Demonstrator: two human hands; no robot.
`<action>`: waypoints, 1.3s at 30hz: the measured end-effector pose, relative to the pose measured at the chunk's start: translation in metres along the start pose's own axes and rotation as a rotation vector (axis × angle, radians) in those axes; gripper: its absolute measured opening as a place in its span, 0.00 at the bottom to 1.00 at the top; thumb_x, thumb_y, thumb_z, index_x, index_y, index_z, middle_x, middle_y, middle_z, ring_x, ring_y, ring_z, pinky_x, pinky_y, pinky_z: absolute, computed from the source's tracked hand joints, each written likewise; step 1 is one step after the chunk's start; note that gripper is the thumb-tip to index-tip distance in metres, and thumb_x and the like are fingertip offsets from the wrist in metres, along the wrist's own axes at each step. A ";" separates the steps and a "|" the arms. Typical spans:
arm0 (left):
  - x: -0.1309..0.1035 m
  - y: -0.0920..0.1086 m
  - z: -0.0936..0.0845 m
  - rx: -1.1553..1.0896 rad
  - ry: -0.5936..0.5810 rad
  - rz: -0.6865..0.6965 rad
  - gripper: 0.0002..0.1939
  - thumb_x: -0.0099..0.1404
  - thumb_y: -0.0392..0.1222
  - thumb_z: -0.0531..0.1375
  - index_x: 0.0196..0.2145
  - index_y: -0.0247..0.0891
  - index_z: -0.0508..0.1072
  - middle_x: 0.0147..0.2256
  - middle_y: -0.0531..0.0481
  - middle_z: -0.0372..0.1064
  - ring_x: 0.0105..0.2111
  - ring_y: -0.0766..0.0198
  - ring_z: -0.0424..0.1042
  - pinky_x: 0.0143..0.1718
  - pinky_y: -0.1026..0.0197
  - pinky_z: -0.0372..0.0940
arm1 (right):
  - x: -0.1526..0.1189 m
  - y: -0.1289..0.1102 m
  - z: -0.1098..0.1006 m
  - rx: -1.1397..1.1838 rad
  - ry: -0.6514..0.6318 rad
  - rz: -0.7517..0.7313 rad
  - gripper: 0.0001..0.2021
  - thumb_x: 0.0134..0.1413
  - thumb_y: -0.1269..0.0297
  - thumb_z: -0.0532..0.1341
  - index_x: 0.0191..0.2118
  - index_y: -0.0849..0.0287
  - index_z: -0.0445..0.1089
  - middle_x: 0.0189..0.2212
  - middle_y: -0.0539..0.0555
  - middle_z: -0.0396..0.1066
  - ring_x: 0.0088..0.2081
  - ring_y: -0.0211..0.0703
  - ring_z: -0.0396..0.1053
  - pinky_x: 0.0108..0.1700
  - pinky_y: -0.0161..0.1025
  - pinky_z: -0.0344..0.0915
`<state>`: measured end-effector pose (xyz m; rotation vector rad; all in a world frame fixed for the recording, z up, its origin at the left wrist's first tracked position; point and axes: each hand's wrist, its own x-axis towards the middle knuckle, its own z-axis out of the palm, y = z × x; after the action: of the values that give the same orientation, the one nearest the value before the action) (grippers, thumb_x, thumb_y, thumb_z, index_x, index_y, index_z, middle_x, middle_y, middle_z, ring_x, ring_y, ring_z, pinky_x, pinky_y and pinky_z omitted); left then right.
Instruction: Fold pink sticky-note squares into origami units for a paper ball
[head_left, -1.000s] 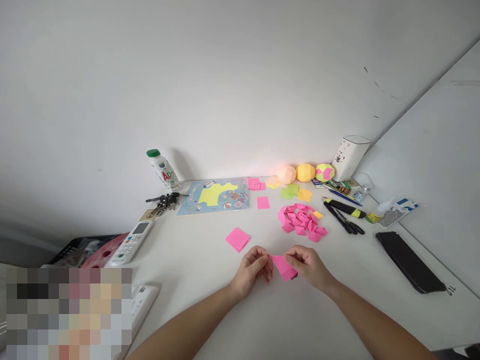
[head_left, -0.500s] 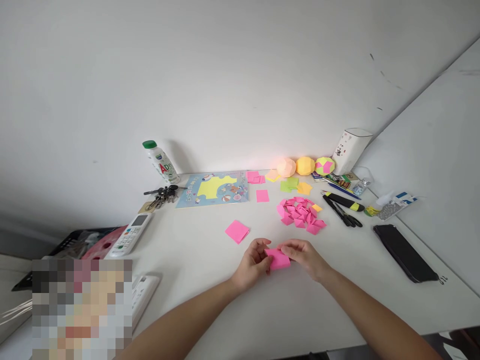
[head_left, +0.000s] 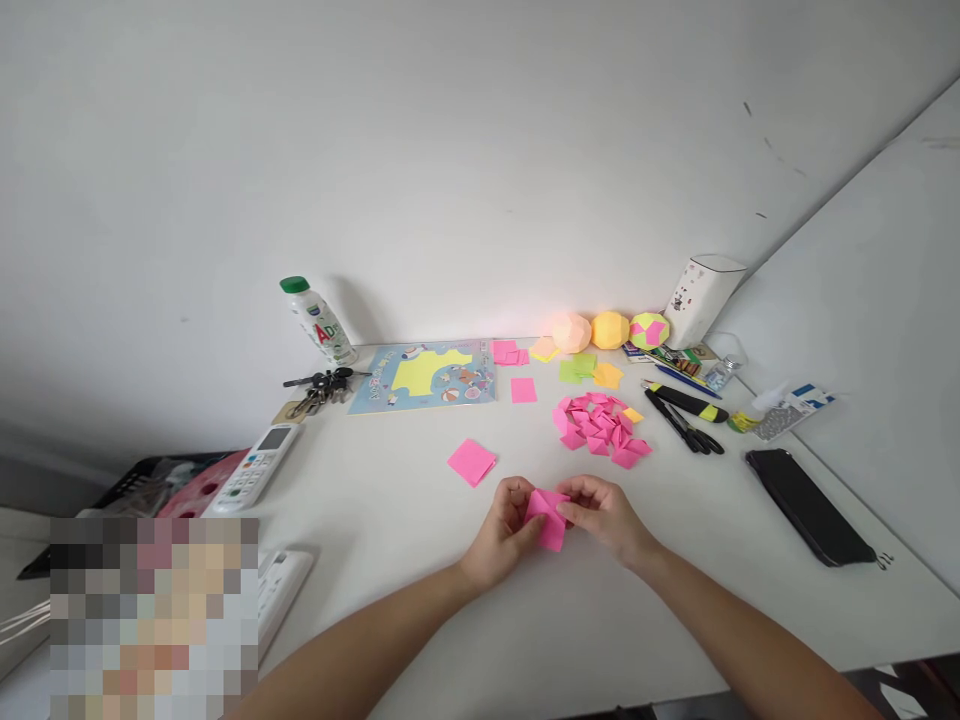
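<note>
A pink paper square point(head_left: 547, 522) with a fold in it is held just above the table, between both hands. My left hand point(head_left: 501, 535) pinches its left side, thumb on top. At its upper right edge, my right hand point(head_left: 609, 515) grips the paper between thumb and fingers. A small stack of pink sheets point(head_left: 472, 462) lies to the upper left of my hands. Beyond my right hand is a pile of folded pink pieces point(head_left: 598, 425), with one small orange piece beside it. A single pink sheet point(head_left: 523, 390) lies farther back.
Three paper balls point(head_left: 610, 330) stand by the wall, near green sheets point(head_left: 578, 369). On the right are scissors point(head_left: 686, 425), a cutter point(head_left: 688, 401) and a black pouch point(head_left: 811, 507). Keys point(head_left: 327, 387), a bottle point(head_left: 319, 322) and a remote point(head_left: 257, 468) are at left.
The pink paper between my hands has turned and now shows a diagonal fold with a corner pointing down. My hands have stayed in nearly the same place.
</note>
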<state>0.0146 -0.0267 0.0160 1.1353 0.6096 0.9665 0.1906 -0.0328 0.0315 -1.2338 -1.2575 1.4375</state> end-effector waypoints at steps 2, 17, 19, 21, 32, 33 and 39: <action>0.000 0.000 -0.001 0.027 -0.020 0.005 0.10 0.61 0.46 0.57 0.36 0.41 0.60 0.32 0.51 0.64 0.31 0.67 0.65 0.32 0.63 0.61 | 0.000 -0.001 0.001 0.007 -0.018 -0.005 0.14 0.46 0.57 0.65 0.35 0.61 0.71 0.28 0.51 0.70 0.31 0.40 0.68 0.36 0.40 0.67; 0.003 0.001 -0.007 0.065 0.065 -0.034 0.18 0.55 0.42 0.62 0.45 0.42 0.70 0.37 0.48 0.63 0.38 0.61 0.65 0.41 0.57 0.62 | -0.004 -0.007 -0.001 -0.222 -0.058 -0.205 0.10 0.49 0.63 0.63 0.39 0.56 0.74 0.33 0.53 0.69 0.33 0.41 0.68 0.36 0.39 0.67; 0.003 0.001 -0.007 0.009 0.073 -0.046 0.18 0.54 0.41 0.63 0.45 0.42 0.71 0.37 0.49 0.63 0.38 0.62 0.65 0.41 0.58 0.62 | -0.004 -0.007 -0.001 -0.220 -0.053 -0.213 0.10 0.49 0.63 0.63 0.39 0.56 0.74 0.33 0.53 0.69 0.33 0.42 0.68 0.35 0.38 0.68; 0.003 0.001 -0.007 -0.045 0.084 -0.070 0.19 0.53 0.40 0.64 0.44 0.42 0.71 0.37 0.49 0.64 0.38 0.62 0.65 0.41 0.58 0.63 | -0.004 -0.007 -0.002 -0.219 -0.055 -0.211 0.10 0.49 0.63 0.63 0.39 0.56 0.74 0.33 0.54 0.69 0.34 0.42 0.68 0.35 0.39 0.68; 0.003 -0.003 -0.008 0.061 0.086 -0.110 0.17 0.55 0.46 0.63 0.42 0.39 0.72 0.34 0.49 0.66 0.35 0.63 0.66 0.39 0.57 0.63 | -0.003 -0.007 -0.002 -0.361 -0.028 -0.357 0.07 0.53 0.65 0.61 0.38 0.56 0.74 0.32 0.54 0.71 0.32 0.41 0.67 0.32 0.37 0.66; 0.004 -0.003 -0.008 0.093 0.069 -0.095 0.17 0.56 0.46 0.62 0.43 0.39 0.72 0.34 0.49 0.65 0.35 0.63 0.66 0.39 0.58 0.63 | -0.003 -0.007 -0.002 -0.365 -0.025 -0.372 0.07 0.53 0.65 0.61 0.38 0.56 0.74 0.32 0.54 0.70 0.32 0.41 0.66 0.31 0.37 0.66; 0.003 -0.001 -0.011 0.313 -0.045 -0.050 0.18 0.57 0.45 0.61 0.45 0.42 0.72 0.34 0.49 0.62 0.35 0.63 0.64 0.37 0.60 0.62 | -0.004 -0.009 -0.002 -0.367 -0.022 -0.407 0.09 0.53 0.64 0.61 0.41 0.55 0.73 0.32 0.54 0.70 0.32 0.41 0.67 0.31 0.37 0.66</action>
<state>0.0076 -0.0187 0.0121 1.4074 0.7678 0.8178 0.1935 -0.0352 0.0411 -1.1072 -1.7269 0.9553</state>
